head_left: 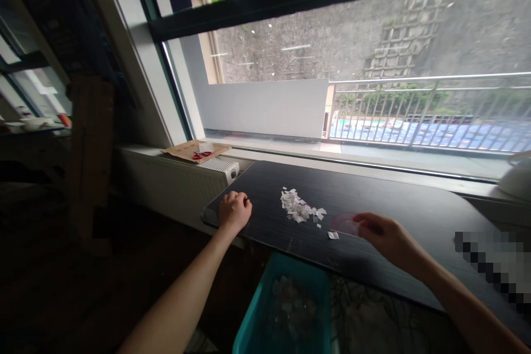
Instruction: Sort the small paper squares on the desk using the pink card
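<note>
My right hand (pixel 379 232) pinches a clear protractor with red markings (pixel 343 223) by its right side, low over the black tabletop (pixel 373 191). Just left of the protractor lies a heap of small white paper scraps (pixel 296 206), and one loose scrap (pixel 333 235) sits near its lower edge. My left hand (pixel 235 210) rests in a loose fist at the table's left end, apart from the heap. Nothing shows between its curled fingers.
Below the table's front edge stands a teal plastic bin (pixel 255 310) with scraps inside. Red-handled scissors (pixel 202 155) lie on brown cardboard (pixel 178 149) over the radiator (pixel 166 177). A window runs behind the table. A blurred patch covers the right side.
</note>
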Action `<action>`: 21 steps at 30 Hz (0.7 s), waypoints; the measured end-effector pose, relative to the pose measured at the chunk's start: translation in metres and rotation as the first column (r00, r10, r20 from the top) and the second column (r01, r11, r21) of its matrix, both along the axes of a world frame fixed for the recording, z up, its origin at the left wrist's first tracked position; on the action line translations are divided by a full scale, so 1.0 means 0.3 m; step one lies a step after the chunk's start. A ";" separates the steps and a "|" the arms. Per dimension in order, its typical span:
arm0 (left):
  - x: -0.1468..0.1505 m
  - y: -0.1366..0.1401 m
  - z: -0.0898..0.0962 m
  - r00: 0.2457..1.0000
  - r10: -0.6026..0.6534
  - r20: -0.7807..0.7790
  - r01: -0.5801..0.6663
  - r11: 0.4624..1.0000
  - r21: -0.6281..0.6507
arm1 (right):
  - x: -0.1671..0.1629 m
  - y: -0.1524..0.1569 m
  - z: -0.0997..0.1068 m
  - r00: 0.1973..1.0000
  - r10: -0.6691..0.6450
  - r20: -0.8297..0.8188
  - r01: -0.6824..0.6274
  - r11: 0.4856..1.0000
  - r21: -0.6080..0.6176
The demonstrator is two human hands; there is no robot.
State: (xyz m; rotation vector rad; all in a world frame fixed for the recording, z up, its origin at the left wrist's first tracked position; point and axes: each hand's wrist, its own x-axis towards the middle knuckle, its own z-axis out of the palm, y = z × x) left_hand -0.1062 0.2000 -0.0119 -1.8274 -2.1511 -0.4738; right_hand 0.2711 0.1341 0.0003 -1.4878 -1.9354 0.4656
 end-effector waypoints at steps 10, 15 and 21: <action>-0.005 0.004 0.002 1.000 -0.006 -0.017 0.006 1.000 0.007 | 0.020 -0.038 0.027 0.995 -0.062 0.073 0.061 0.998 0.006; -0.009 0.012 -0.003 1.000 -0.008 -0.015 0.008 1.000 0.019 | -0.006 -0.038 0.041 0.992 -0.071 0.106 0.073 0.997 -0.016; -0.011 0.015 -0.011 1.000 -0.010 -0.015 0.011 1.000 0.026 | 0.023 -0.037 0.056 0.980 -0.158 0.122 0.159 0.987 0.000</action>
